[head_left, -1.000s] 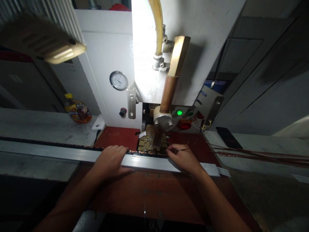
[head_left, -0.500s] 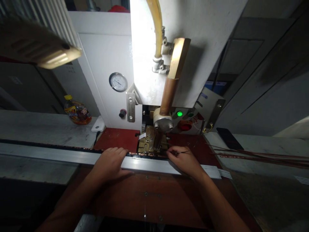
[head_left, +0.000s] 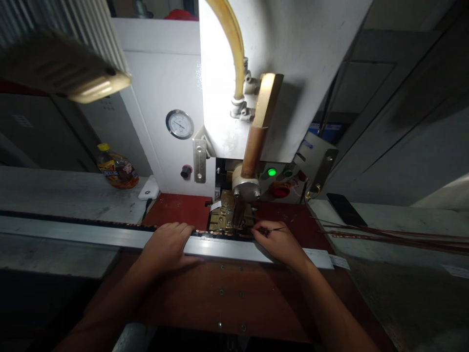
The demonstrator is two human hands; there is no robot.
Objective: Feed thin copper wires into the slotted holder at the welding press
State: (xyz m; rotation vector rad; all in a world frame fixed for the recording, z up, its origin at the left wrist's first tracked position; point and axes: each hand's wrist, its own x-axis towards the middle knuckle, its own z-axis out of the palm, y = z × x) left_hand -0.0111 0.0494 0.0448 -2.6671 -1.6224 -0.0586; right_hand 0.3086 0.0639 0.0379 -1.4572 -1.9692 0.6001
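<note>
A long silver metal bar (head_left: 220, 248) lies across the red-brown work surface, with a dark strip bearing copper-coloured pieces along its far edge. My left hand (head_left: 169, 246) is wrapped over the bar, fingers on the far side and thumb on the near side. Close to the brass fixture (head_left: 221, 218), my right hand (head_left: 274, 238) pinches a thin dark piece, its wrist over the bar. Above the fixture, the machine's copper-coloured cylinder (head_left: 255, 146) slants down, and its lower tip is close to the strip.
Behind stands a white machine with a gauge (head_left: 179, 124) and a lit green button (head_left: 271, 172). A bottle (head_left: 116, 168) and a white device (head_left: 148, 188) are at left. A dark phone (head_left: 346, 209) and thin copper-brown strips (head_left: 388, 238) lie at right. A lamp (head_left: 73, 73) hangs upper left.
The cylinder with its brass top has moved down, and the hose has bent further left. Both hands keep nearly the same places; the view has shifted slightly.
</note>
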